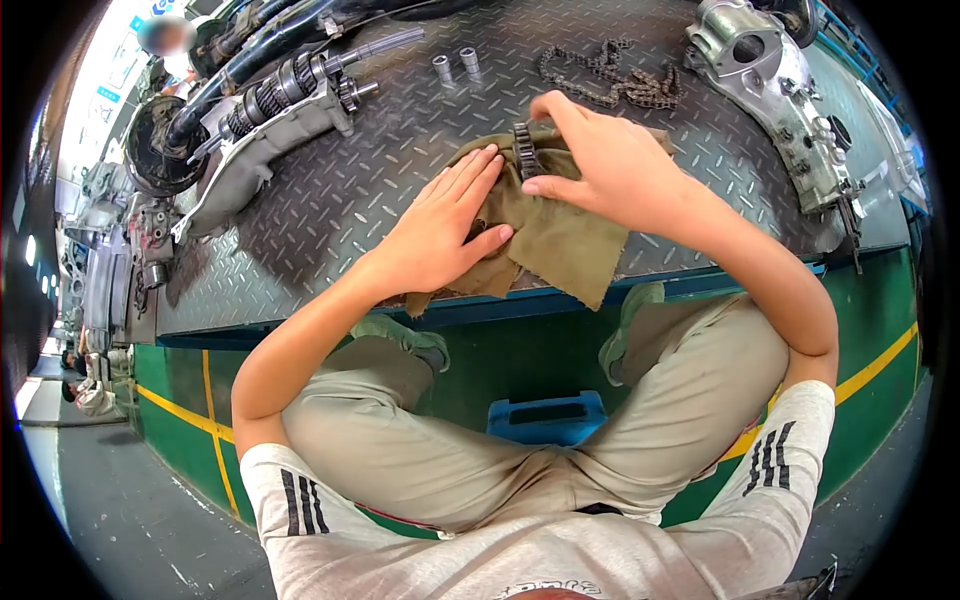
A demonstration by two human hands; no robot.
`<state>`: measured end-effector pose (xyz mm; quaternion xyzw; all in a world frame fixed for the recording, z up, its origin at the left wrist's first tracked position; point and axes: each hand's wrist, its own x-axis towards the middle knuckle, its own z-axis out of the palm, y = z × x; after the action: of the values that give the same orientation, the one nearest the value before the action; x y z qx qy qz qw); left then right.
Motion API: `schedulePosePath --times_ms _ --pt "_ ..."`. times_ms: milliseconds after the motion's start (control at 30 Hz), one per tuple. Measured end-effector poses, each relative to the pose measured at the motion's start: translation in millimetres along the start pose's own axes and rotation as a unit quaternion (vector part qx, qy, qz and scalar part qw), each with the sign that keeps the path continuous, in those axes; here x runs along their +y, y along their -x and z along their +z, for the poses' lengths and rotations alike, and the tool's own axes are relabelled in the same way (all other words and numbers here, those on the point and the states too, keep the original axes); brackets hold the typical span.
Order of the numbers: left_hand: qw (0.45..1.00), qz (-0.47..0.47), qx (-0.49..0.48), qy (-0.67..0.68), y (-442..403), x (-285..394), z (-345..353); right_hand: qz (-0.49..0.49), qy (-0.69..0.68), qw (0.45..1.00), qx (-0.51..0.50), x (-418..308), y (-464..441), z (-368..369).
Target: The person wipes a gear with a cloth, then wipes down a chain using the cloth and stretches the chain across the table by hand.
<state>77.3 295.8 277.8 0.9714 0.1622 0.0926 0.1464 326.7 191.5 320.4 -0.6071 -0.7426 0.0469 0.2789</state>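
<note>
A dark toothed gear stands on edge on an olive cloth near the front edge of the metal table. My right hand grips the gear between thumb and fingers, from its right side. Flat on the cloth's left part lies my left hand, its fingers stretched out and the thumb apart, just left of the gear. The cloth is rumpled, and a corner of it hangs over the table edge.
On the tread-plate table are two small metal sockets, a chain, a gear shaft in a casing at left and a large metal housing at right. A blue stool shows between my legs.
</note>
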Motion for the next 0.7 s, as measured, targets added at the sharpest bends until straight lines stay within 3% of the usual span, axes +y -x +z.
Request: schedulePosePath --times_ms 100,233,400,700 --pt "1.000 -0.002 -0.002 0.003 -0.4 -1.0 0.1 -0.075 -0.030 0.997 0.006 9.9 -0.3 13.1" --pt "1.000 -0.011 -0.017 0.014 -0.1 1.3 -1.7 -0.060 0.009 0.997 -0.051 8.7 -2.0 11.5" --pt "1.000 -0.002 -0.003 0.004 0.7 -1.6 0.6 -0.132 0.013 0.991 0.009 12.4 -4.4 13.6" --pt "1.000 0.000 0.006 0.011 1.0 -1.9 1.3 -0.097 -0.029 0.994 0.046 13.1 -6.0 14.4"
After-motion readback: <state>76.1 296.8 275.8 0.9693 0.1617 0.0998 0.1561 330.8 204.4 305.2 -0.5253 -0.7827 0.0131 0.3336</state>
